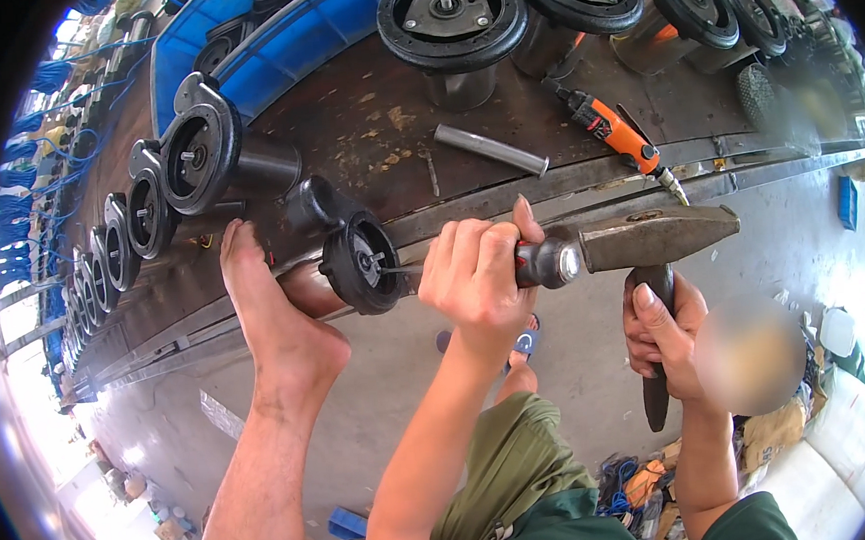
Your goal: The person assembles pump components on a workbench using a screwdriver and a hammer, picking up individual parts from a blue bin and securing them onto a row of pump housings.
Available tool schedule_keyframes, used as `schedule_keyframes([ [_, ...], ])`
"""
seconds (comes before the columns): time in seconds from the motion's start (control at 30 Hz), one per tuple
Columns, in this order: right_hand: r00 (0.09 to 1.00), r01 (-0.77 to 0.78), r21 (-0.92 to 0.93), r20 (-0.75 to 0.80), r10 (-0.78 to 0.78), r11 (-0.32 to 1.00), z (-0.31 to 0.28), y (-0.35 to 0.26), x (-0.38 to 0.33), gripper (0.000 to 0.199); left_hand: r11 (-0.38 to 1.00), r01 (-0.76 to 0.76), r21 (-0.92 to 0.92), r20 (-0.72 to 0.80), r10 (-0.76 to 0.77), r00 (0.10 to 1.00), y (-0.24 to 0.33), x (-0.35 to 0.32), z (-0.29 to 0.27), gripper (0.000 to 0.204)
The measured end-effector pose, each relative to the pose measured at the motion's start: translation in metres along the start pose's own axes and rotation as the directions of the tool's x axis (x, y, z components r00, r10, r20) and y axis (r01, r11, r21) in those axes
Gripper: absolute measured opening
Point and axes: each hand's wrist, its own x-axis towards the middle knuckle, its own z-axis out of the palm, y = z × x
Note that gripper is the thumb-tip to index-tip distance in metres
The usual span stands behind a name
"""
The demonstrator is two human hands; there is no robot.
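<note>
My left hand (482,266) is wrapped round a screwdriver (552,262) with a red and black handle and a metal end cap. Its shaft points left at the middle of a black round pump housing (364,260) on a metal cylinder (310,287), lying on its side at the bench edge. In my right hand (665,324) is the dark handle of a hammer (659,237). The hammer's head is level with the screwdriver's cap, touching it or very close. My bare foot (273,311) presses beside the cylinder on the bench.
Several similar pump units (199,151) line the left of the dark bench (341,106); others (452,18) stand upright at the back. A metal tube (491,150) and an orange air tool (615,132) lie beyond my hands. A blue crate (288,64) sits at the back left.
</note>
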Motion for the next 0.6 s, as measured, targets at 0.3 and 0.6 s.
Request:
schedule_keyframes([
  [0.3, 1.0, -0.031, 0.013, -0.006, 0.031, 0.999, -0.007, 0.009, 0.001, 0.039, 0.998, 0.043, 0.037, 0.106, -0.047, 0.993, 0.005, 0.001, -0.005, 0.027],
  [0.6, 0.999, -0.041, 0.063, 0.006, 0.041, 0.997, 0.002, 0.012, 0.008, 0.038, 0.989, 0.143, -0.034, 0.493, -0.108, 0.863, -0.01, 0.015, -0.003, 0.028],
])
